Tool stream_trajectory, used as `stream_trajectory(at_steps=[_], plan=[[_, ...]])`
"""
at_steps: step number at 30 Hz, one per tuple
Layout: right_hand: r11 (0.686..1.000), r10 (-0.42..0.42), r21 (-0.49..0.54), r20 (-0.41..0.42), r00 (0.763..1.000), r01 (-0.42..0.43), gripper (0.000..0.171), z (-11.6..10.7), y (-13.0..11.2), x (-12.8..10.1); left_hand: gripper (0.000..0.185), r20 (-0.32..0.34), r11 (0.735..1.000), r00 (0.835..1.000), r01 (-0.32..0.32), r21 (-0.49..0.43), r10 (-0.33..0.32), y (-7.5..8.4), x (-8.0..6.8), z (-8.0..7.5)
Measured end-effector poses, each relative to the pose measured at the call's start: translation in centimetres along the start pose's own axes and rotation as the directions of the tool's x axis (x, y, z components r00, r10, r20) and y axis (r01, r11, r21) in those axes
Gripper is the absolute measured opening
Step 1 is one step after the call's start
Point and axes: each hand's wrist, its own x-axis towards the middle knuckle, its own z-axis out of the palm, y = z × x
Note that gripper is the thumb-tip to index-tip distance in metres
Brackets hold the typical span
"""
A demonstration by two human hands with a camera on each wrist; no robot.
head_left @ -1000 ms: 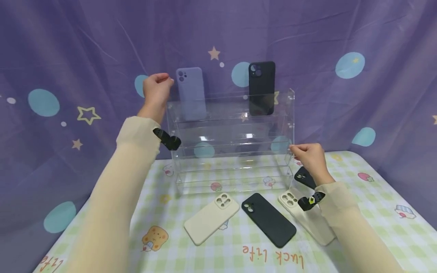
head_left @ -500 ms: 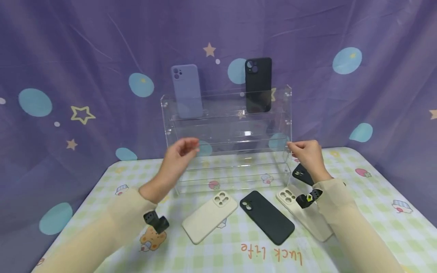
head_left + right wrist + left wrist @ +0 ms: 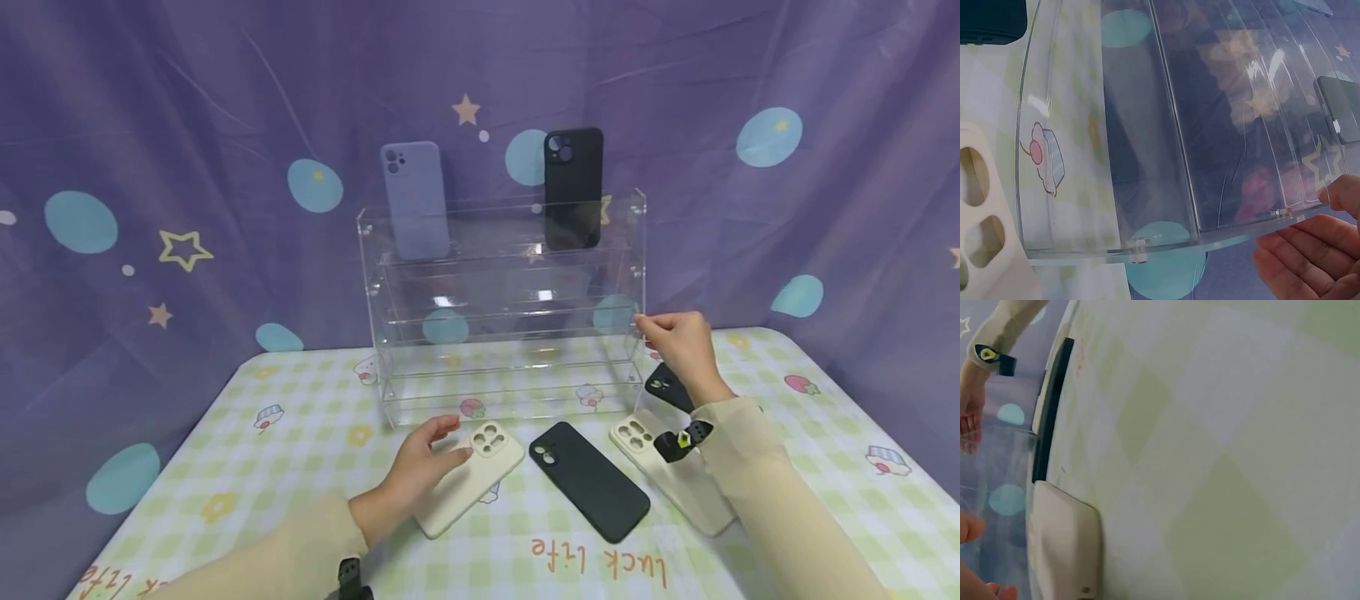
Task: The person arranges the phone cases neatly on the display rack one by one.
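My left hand (image 3: pixel 417 468) is over a cream phone case (image 3: pixel 474 490) lying on the table, its fingers and thumb spread apart around the upper left of the case. In the left wrist view that cream case (image 3: pixel 1066 540) shows edge-on near the fingers. With thumb and fingers, my right hand (image 3: pixel 681 348) pinches the right side panel of a clear acrylic tiered display stand (image 3: pixel 507 287). The right wrist view has the right hand (image 3: pixel 1316 253) at the panel's edge. On the top tier stand a lavender phone case (image 3: pixel 416 200) and a black phone case (image 3: pixel 573 179), both upright.
A black phone case (image 3: pixel 590 483) lies in front of the stand. To its right are another cream case (image 3: pixel 686 487) and a dark case (image 3: pixel 667 387), partly hidden by the right arm. A checked cloth (image 3: pixel 300 467) covers the table; a purple curtain (image 3: pixel 225 108) hangs behind.
My left hand has come down from beside the lavender case, past the stand's front, to the cream case on the table. The right hand stays on the stand's side.
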Motion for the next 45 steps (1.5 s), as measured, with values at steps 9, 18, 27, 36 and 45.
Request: stream_trajectory(at_steps=[9, 18, 27, 36, 45], plan=[[1.000, 0.008, 0.009, -0.003, 1.000, -0.008, 0.038, 0.1, 0.2, 0.0, 0.063, 0.035, 0.993, 0.999, 0.010, 0.119, -0.014, -1.8, 0.2, 0.5], [0.999, 0.014, 0.031, -0.007, 1.000, -0.014, 0.040, 0.3, 0.2, 0.0, 0.076, 0.124, 0.945, 0.992, -0.074, 0.318, 0.036, -1.7, -0.2, 0.5], [1.000, 0.007, 0.020, -0.019, 1.000, -0.006, 0.041, 0.3, 0.3, 0.0, 0.072, 0.144, 0.898, 0.983, -0.166, 0.407, 0.116, -1.6, 0.2, 0.3], [0.999, -0.010, 0.035, -0.016, 1.000, 0.011, 0.039, 0.6, 0.3, 0.1, 0.077, 0.142, 0.905, 0.988, -0.115, 0.409, 0.061, -0.8, 0.8, 0.2], [1.000, -0.008, 0.029, -0.022, 1.000, 0.009, 0.039, 0.4, 0.6, 0.1, 0.041, 0.128, 0.980, 0.992, -0.018, 0.200, -0.008, -0.5, 2.2, -0.4]])
